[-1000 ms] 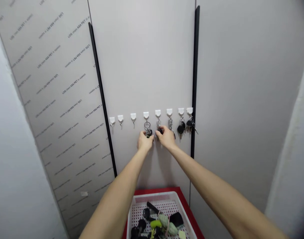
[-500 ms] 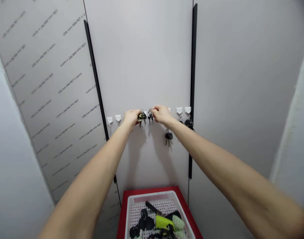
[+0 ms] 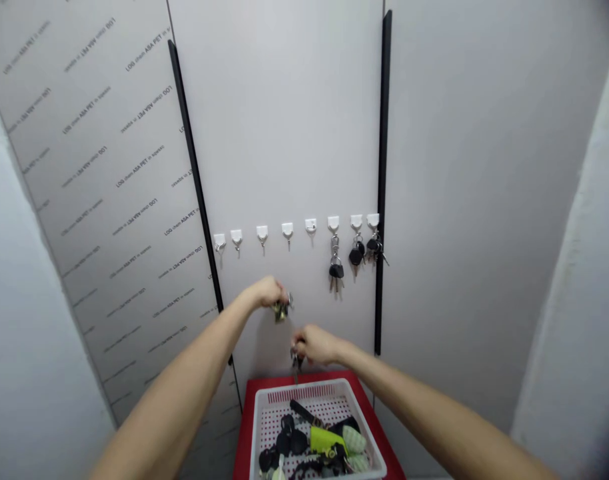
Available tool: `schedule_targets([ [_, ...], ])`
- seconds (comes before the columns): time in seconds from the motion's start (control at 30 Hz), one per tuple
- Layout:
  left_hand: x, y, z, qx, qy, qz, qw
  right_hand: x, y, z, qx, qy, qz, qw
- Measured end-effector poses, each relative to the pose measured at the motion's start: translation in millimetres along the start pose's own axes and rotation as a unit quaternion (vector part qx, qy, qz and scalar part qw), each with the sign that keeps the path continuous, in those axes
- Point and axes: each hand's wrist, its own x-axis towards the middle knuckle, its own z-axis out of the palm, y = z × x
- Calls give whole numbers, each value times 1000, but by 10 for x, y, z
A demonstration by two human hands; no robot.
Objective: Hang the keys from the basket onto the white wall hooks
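Observation:
Below the row of white hooks, my left hand (image 3: pixel 270 292) is closed on a bunch of brass-coloured keys (image 3: pixel 280 312) that dangles from its fingers. Lower and to the right, my right hand (image 3: pixel 314 343) pinches another bunch of keys (image 3: pixel 296 360), dark and silvery, hanging just above the far rim of the white plastic basket (image 3: pixel 348 387). Inside the basket lie several key sets and fobs, among them a bright yellow-green piece (image 3: pixel 326 440), a long black strap (image 3: pixel 305 413) and black fobs (image 3: pixel 290 439).
Several white hooks (image 3: pixel 287 230) run across the pale cabinet door. Bunches of keys hang from the three rightmost: one (image 3: pixel 336 271), a second (image 3: pixel 355 255) and a third (image 3: pixel 374 245). Black handles (image 3: pixel 383 187) border the door. The basket stands on a red surface (image 3: pixel 244 413).
Both hands have come down from the hooks with their key bunches, the right one lower, near the basket. The middle hooks are now uncovered, with no keys on them.

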Motion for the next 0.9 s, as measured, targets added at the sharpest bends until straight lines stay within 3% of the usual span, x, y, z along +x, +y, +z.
schedule_targets([
  [0.1, -202, -374, 261, 104, -102, -49, 988, -108, 242, 306, -28, -29, 1, 999],
  [0.17, -316, -604, 409, 153, -155, -74, 973, -164, 331, 305, -31, -38, -3, 999],
  [0.2, -353, -689, 463, 172, -183, -85, 964, -185, 348, 228, -20, -13, -7, 1000],
  [0.27, -377, -776, 528, 195, -215, -83, 953, -208, 328, -66, 11, 127, -11, 992],
  [0.33, -339, -747, 566, 196, -213, -58, 955, -200, 265, -463, 24, 341, -4, 940],
  [0.4, -268, -636, 612, 179, -183, -22, 966, -157, 199, -836, 3, 490, 17, 872],
  [0.43, -230, -563, 642, 172, -170, -6, 970, -122, 175, -980, -7, 522, 34, 853],
  [0.47, -194, -482, 673, 167, -157, 11, 973, -81, 161, -1085, -19, 529, 54, 846],
  [0.57, -106, -192, 713, 158, -79, 88, 980, 43, 158, -1202, -44, 491, 118, 862],
  [0.67, -21, 210, 587, 134, 86, 168, 973, 98, 136, -1211, -42, 493, 113, 862],
  [0.73, 48, 520, 452, 118, 183, 228, 949, 87, 77, -1266, -33, 522, 72, 849],
  [0.8, 124, 791, 351, 129, 208, 296, 923, 55, -10, -1375, -22, 552, 37, 833],
  [0.9, 219, 962, 335, 209, 157, 346, 901, -10, -126, -1534, 5, 563, 10, 826],
])
